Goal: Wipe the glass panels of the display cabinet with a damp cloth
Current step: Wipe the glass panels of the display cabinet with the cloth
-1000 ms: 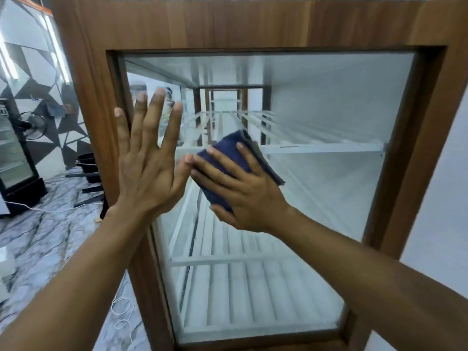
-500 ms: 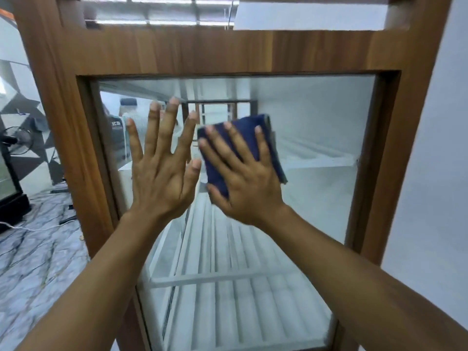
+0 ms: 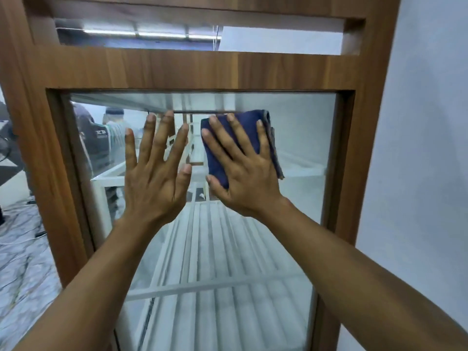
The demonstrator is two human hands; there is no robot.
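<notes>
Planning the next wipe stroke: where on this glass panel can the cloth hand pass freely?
Free: glass panel between cloth and frame on the right; strip between left hand and the left stile; lower glass under the wrists. Crowded: top centre, where right hand sits close beside the left.

My left hand point(image 3: 154, 178) lies flat on the glass panel point(image 3: 304, 138), just left of my right hand point(image 3: 243, 178), which presses the cloth point(image 3: 222, 148) against the glass near its top edge. The frame point(image 3: 192, 69) surrounds the glass, and shelves point(image 3: 215, 282) sit behind it. A wall point(image 3: 417, 148) stands to the right, and the floor point(image 3: 20, 262) lies to the left.
</notes>
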